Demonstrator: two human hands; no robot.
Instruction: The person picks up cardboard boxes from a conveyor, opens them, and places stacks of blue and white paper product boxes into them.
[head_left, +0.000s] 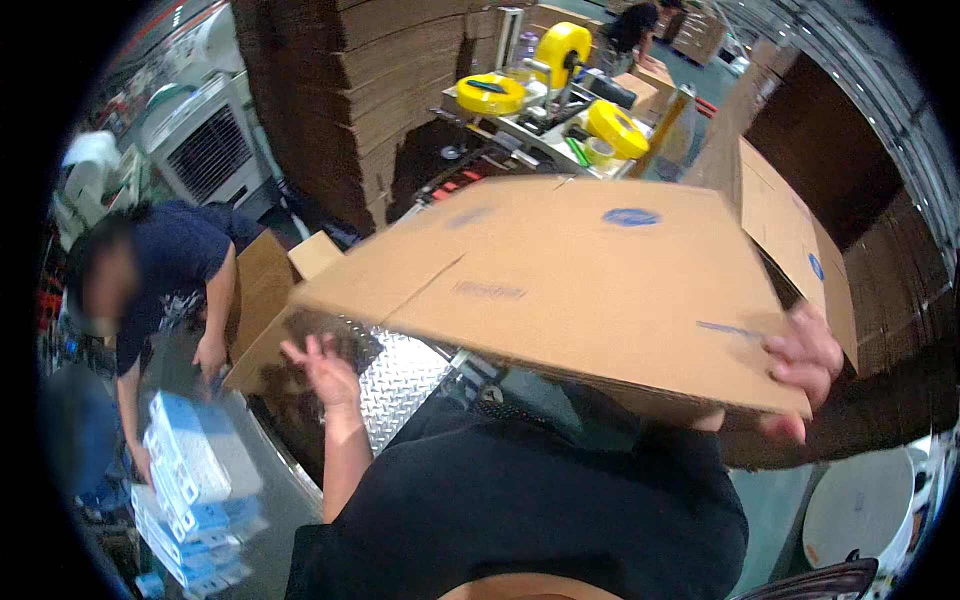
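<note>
A large flattened cardboard carton (570, 290) with a blue oval print stretches across the front of my body, tilted. Its right end is in the grip of my right hand (805, 365), fingers curled over the near corner. My left hand (332, 375) is raised below the carton's left end, palm up and fingers spread, holding nothing. Whether its fingertips touch the cardboard I cannot tell. Beneath the carton, part of a diamond-patterned metal plate (405, 385) shows beside my left hand.
At the left, a co-worker (185, 260) bends over a stack of blue-and-white packs (200, 480) beside an open carton (258, 290). Yellow tape rolls (563, 52) sit on a machine ahead. Cardboard stacks (390, 90) rise behind; more cartons (800, 230) stand at right.
</note>
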